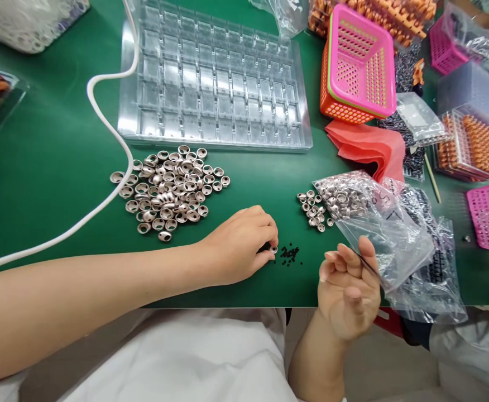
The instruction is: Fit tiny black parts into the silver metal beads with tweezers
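While the left hand (240, 243) rests knuckles-up on the green mat (52, 167), its fingertips are pressed together, pinching one small metal ring (273, 249) right at the mat surface. Just beside that ring, to the right: a scatter of tiny black bits (289, 254). Right hand (349, 290) sits at the table's near edge, palm up, fingers loosely curled, thumb & forefinger pinching thin tweezers (365, 262) whose tip points up-right toward the clear bag of rings (365, 206). Small spill of rings (313, 211) lies at the bag mouth. Big ring pile (171, 190) is left of the left hand, near a white hose (110, 128). Clear compartment tray (215, 78) sits behind the pile; pink basket (359, 64) and red cloth (365, 145) far right.
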The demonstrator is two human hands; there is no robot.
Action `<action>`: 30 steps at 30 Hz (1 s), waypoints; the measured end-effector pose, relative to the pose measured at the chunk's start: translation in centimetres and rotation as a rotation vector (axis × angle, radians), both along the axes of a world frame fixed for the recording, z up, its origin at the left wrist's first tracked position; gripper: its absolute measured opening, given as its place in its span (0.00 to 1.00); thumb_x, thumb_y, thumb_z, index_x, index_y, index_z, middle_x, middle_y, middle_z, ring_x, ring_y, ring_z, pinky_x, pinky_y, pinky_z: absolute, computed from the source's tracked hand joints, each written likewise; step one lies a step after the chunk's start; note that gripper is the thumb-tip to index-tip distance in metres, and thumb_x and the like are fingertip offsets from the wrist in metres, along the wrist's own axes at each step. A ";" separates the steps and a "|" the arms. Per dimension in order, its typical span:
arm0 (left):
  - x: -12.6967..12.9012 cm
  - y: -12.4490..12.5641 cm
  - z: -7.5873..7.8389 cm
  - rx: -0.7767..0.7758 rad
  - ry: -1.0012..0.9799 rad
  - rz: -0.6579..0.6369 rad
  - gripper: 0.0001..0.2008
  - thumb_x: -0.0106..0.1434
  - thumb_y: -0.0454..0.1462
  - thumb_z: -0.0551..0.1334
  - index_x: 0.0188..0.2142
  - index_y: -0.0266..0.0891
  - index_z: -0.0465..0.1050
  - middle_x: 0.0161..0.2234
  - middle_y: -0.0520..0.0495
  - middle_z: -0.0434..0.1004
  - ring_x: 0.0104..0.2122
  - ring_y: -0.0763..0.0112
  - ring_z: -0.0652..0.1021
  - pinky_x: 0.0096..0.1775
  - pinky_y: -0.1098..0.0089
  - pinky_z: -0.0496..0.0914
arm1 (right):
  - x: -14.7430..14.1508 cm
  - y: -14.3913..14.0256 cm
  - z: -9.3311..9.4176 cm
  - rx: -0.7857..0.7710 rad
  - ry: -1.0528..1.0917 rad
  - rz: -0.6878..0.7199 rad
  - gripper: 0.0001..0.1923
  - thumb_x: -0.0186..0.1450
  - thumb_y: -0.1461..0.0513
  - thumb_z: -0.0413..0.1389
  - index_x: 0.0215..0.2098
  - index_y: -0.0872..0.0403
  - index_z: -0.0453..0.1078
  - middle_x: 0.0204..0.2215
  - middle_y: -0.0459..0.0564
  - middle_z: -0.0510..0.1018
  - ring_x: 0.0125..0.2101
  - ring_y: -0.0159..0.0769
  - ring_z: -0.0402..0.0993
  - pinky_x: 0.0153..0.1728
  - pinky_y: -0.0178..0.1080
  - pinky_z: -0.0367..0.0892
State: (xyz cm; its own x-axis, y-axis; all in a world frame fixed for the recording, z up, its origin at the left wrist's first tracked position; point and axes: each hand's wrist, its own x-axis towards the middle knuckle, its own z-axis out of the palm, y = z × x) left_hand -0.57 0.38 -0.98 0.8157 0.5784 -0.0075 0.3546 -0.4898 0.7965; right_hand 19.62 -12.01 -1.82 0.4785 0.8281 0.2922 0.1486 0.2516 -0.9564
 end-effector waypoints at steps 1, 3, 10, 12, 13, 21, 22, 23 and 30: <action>0.0 0.0 0.0 0.001 -0.003 0.001 0.03 0.63 0.30 0.67 0.37 0.37 0.76 0.41 0.47 0.80 0.43 0.63 0.74 0.48 0.60 0.70 | 0.2 -0.1 0.1 0.018 0.003 0.002 0.24 0.68 0.55 0.59 0.61 0.51 0.69 0.42 0.55 0.84 0.33 0.39 0.81 0.19 0.35 0.65; 0.0 0.0 0.0 0.002 -0.011 0.002 0.03 0.63 0.30 0.67 0.37 0.37 0.76 0.41 0.47 0.80 0.44 0.62 0.74 0.48 0.60 0.70 | 0.2 -0.2 0.3 0.036 -0.003 0.003 0.16 0.70 0.58 0.56 0.55 0.49 0.72 0.35 0.50 0.84 0.27 0.36 0.79 0.18 0.35 0.65; 0.1 -0.1 -0.1 0.009 -0.020 0.016 0.03 0.63 0.31 0.68 0.36 0.37 0.76 0.40 0.47 0.80 0.43 0.62 0.74 0.47 0.60 0.70 | -1.1 0.0 1.1 -0.023 -0.186 0.090 0.12 0.72 0.55 0.54 0.50 0.44 0.77 0.34 0.49 0.75 0.30 0.34 0.75 0.21 0.37 0.72; 0.1 -0.2 -0.2 0.004 -0.014 0.026 0.03 0.62 0.30 0.68 0.36 0.37 0.76 0.39 0.47 0.80 0.43 0.62 0.74 0.47 0.60 0.70 | -1.6 0.2 0.9 -0.069 -0.218 0.079 0.11 0.71 0.56 0.56 0.48 0.46 0.78 0.37 0.50 0.74 0.34 0.35 0.77 0.25 0.39 0.77; 0.2 -0.2 -0.2 0.003 -0.011 0.031 0.03 0.62 0.30 0.68 0.35 0.37 0.75 0.39 0.47 0.80 0.43 0.62 0.74 0.47 0.60 0.70 | -1.8 0.3 0.8 -0.091 -0.227 0.074 0.10 0.71 0.58 0.57 0.48 0.47 0.78 0.38 0.50 0.75 0.34 0.35 0.79 0.28 0.41 0.79; 0.3 -0.6 -0.2 0.019 -0.017 0.066 0.03 0.63 0.30 0.66 0.33 0.36 0.72 0.38 0.46 0.79 0.42 0.62 0.73 0.45 0.60 0.69 | -3.5 0.4 0.0 -0.186 -0.192 -0.003 0.12 0.65 0.69 0.62 0.45 0.51 0.78 0.37 0.48 0.84 0.33 0.38 0.85 0.33 0.41 0.84; 0.3 -0.6 -0.2 0.022 -0.018 0.067 0.04 0.63 0.30 0.66 0.33 0.36 0.72 0.37 0.46 0.79 0.41 0.62 0.73 0.44 0.60 0.69 | -3.6 0.5 -0.1 -0.163 -0.198 -0.005 0.12 0.64 0.69 0.62 0.44 0.51 0.78 0.37 0.48 0.84 0.33 0.38 0.85 0.32 0.41 0.84; 0.3 -0.6 -0.2 0.023 -0.018 0.068 0.04 0.63 0.30 0.65 0.33 0.36 0.71 0.37 0.46 0.78 0.41 0.62 0.73 0.44 0.60 0.69 | -3.6 0.5 -0.1 -0.140 -0.210 -0.005 0.12 0.64 0.70 0.62 0.43 0.51 0.78 0.36 0.48 0.84 0.32 0.39 0.85 0.30 0.40 0.83; 0.3 -0.8 -0.3 0.029 -0.009 0.076 0.04 0.63 0.30 0.66 0.33 0.36 0.71 0.37 0.46 0.78 0.42 0.62 0.73 0.44 0.60 0.69 | -3.9 0.2 -0.5 -0.198 -0.375 -0.120 0.09 0.63 0.67 0.65 0.41 0.50 0.79 0.33 0.46 0.84 0.31 0.34 0.83 0.31 0.37 0.81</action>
